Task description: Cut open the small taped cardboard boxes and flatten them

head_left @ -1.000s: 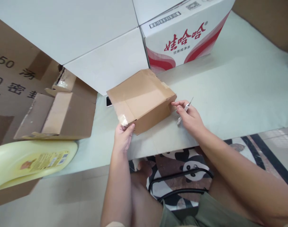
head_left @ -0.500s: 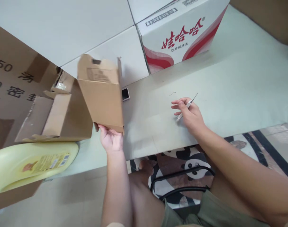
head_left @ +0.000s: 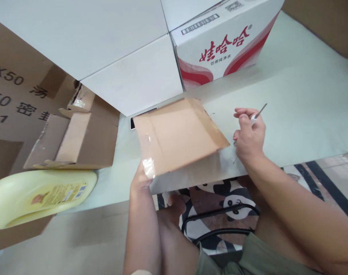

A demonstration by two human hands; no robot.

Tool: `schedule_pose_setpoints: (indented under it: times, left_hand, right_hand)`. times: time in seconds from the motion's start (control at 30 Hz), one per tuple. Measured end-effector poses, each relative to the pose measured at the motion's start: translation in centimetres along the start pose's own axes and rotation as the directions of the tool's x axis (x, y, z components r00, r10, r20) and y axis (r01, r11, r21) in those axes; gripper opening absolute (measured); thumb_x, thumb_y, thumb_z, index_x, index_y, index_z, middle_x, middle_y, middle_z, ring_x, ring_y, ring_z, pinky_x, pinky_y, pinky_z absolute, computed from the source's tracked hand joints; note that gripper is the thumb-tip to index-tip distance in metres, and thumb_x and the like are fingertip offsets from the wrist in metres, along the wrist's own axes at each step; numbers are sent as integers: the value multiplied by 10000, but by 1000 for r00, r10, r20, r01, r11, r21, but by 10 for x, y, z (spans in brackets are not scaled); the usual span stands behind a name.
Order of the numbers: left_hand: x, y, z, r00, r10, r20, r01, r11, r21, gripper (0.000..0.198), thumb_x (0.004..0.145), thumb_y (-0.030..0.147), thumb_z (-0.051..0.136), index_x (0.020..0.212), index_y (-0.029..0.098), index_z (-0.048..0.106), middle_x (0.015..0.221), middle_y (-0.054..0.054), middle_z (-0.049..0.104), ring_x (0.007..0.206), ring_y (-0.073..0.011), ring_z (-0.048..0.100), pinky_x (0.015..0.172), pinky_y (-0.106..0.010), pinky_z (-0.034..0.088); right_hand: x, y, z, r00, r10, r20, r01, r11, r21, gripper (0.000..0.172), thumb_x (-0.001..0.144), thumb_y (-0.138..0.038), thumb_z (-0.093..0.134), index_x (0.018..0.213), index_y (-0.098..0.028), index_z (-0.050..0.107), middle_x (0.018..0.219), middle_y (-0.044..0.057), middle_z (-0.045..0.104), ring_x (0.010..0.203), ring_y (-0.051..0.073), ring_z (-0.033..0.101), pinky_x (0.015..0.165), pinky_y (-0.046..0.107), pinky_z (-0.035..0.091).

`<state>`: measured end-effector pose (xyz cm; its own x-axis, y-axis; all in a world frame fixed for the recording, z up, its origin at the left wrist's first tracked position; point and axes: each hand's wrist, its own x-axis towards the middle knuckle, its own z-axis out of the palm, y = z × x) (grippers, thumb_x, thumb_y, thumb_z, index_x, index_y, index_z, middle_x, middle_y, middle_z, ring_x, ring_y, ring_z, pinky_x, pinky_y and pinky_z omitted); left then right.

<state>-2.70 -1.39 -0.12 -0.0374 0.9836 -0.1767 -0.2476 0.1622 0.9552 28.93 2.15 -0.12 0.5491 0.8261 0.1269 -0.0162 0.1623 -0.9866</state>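
Crossing the frame's left edge, a yellow bottle shows just below a flapped carton. At center, the left hand holds a cardboard box by its taped lower-left corner, near the front edge of the tabletop. Apart from the box, the right hand curls around a thin-bladed tool, tabletop stretching rightward beyond.
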Motion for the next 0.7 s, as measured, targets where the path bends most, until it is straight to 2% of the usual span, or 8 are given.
schedule_pose_setpoints:
  times: [0.13, 0.2, 0.3, 0.33, 0.43, 0.53, 0.63, 0.7]
  left_hand:
    - [-8, 6, -10, 982, -96, 165, 99, 995, -10, 761, 307, 697, 897, 878, 212, 765, 696, -111, 706, 831, -393, 751, 701, -492, 625]
    - [-7, 10, -3, 992, -94, 89, 98, 995, -35, 824, 420, 915, 706, 828, 200, 738, 716, -128, 713, 841, -387, 748, 697, -494, 621]
    - [-4, 17, 14, 989, -71, -132, 78, 996, 53, 583, 525, 607, 897, 886, 193, 700, 847, -99, 758, 736, -280, 743, 658, -388, 618]
    - [-4, 20, 18, 984, -30, -178, 44, 996, 77, 546, 518, 482, 940, 909, 193, 693, 882, -92, 765, 717, -254, 737, 648, -356, 612]
    - [-7, 27, 27, 958, 187, -216, -166, 980, 113, 556, 520, 403, 961, 956, 195, 686, 951, -90, 765, 769, -236, 736, 685, -331, 611]
    - [-10, 35, 31, 859, 467, -211, -420, 877, 232, 542, 560, 415, 954, 981, 198, 690, 943, -57, 747, 809, -205, 724, 775, -325, 605]
    - [-9, 37, 30, 748, 635, -192, -549, 755, 358, 438, 643, 419, 919, 956, 195, 711, 898, -40, 725, 878, -208, 723, 909, -359, 581]
    - [-5, 33, 27, 729, 658, -186, -558, 730, 396, 359, 695, 423, 886, 922, 191, 732, 866, -43, 723, 915, -224, 728, 966, -385, 566]
  right_hand:
    - [4, -1, -3, 941, 240, 237, -226, 970, -85, 257, 781, -479, 699, 858, -237, 662, 869, 27, 711, 816, 196, 647, 580, 274, 466]
    - [2, -2, -2, 865, 368, 341, -322, 929, -183, 310, 720, -468, 758, 893, -222, 682, 766, 0, 701, 721, 179, 626, 587, 275, 457]
    - [-3, -7, -1, 739, 461, 492, -389, 888, -247, 422, 628, -428, 844, 952, -206, 691, 624, -47, 635, 600, 154, 579, 565, 271, 436]
    - [-4, -9, 0, 733, 442, 516, -393, 895, -209, 431, 608, -419, 858, 940, -206, 685, 601, -62, 608, 575, 142, 559, 556, 266, 430]
    - [-6, -17, -1, 846, 263, 464, -293, 956, -7, 392, 599, -383, 863, 895, -223, 661, 623, -78, 584, 569, 117, 537, 564, 257, 440]
    - [-10, -24, -1, 939, 63, 339, -86, 995, 54, 348, 651, -339, 840, 946, -245, 683, 703, -52, 638, 639, 134, 586, 596, 272, 470]
    - [-16, -24, -2, 971, -28, 236, 27, 1000, 8, 271, 711, -330, 812, 943, -257, 691, 822, -4, 702, 756, 176, 654, 586, 285, 487]
    - [-19, -22, -2, 972, -38, 231, 33, 999, 23, 257, 732, -337, 802, 947, -259, 684, 902, 24, 725, 851, 203, 687, 590, 290, 508]
